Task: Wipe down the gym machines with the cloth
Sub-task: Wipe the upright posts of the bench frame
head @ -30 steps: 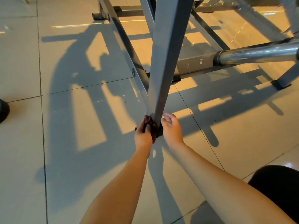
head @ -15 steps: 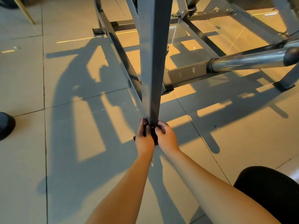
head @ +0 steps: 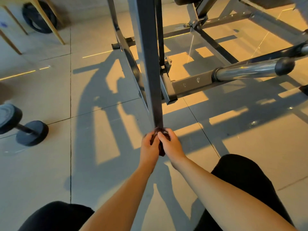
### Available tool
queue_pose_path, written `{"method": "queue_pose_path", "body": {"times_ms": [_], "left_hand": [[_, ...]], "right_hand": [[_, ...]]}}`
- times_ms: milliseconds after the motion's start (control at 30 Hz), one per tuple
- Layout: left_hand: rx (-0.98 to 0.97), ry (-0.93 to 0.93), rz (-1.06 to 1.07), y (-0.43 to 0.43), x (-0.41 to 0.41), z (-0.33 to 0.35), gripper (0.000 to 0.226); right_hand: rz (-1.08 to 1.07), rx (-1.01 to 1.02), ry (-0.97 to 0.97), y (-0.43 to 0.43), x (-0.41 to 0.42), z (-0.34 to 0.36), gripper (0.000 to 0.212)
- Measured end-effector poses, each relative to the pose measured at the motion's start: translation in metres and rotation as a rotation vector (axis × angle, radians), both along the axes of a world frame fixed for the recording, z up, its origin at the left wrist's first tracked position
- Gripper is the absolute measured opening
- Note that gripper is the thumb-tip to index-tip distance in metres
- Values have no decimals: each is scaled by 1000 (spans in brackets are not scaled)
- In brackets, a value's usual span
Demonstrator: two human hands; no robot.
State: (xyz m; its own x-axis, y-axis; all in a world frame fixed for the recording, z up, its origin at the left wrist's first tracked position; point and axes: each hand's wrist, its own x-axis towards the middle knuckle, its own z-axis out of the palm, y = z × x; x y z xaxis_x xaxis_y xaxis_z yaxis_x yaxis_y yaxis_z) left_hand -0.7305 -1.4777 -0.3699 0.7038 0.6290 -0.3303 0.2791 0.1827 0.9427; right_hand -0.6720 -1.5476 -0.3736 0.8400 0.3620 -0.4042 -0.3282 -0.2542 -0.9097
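Head: L hand (head: 148,146), R hand (head: 172,145), cloth (head: 161,152)

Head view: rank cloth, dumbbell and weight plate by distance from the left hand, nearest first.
1. cloth: held in the left hand, between both hands.
2. dumbbell: on the floor, off to the left.
3. weight plate: far back on the left, standing on edge.

Both hands (left hand (head: 148,148), right hand (head: 171,145)) grip cloth (head: 161,151) around post (head: 150,64).
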Motion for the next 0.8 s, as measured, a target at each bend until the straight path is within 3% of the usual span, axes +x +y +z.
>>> {"method": "queue_pose_path", "body": {"times_ms": [167,300,400,533,667,800], "left_hand": [[25,-6,57,-10,15,6,34],[123,66,143,-10,20,3,42],[145,100,34,-6,21,4,48],[136,127,-12,-3,24,12,34],[57,110,8,1,22,21,28],[29,99,6,0,17,24,33]], "right_hand": [[-51,18,-48,2,16,5,25],[-294,5,-86,5,33,5,16],[-445,52,-89,1,45,11,13],[-297,192,-169,17,34,35,16],[-230,72,-328,28,18,26,20],[-213,-36,-159,24,17,7,26]]}}
